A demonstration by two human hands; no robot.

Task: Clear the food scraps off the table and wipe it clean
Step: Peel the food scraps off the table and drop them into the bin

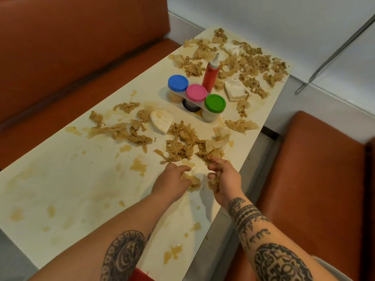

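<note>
Most food scraps [182,136] cover the far half of the table [60,179]; the near half holds only brown smears [138,166]. The left hand [172,180] and right hand [225,179] each curl around a small clump near the right edge. Wiping looks not yet begun.

Table [60,189] between two benches
Left bench [71,78] and right bench [314,179] flank it. A jar rack [194,101] stands mid-table, a squeeze bottle [212,75] just behind; food scraps [182,138] lie nearer and farther, napkins [235,89] among them.
</note>
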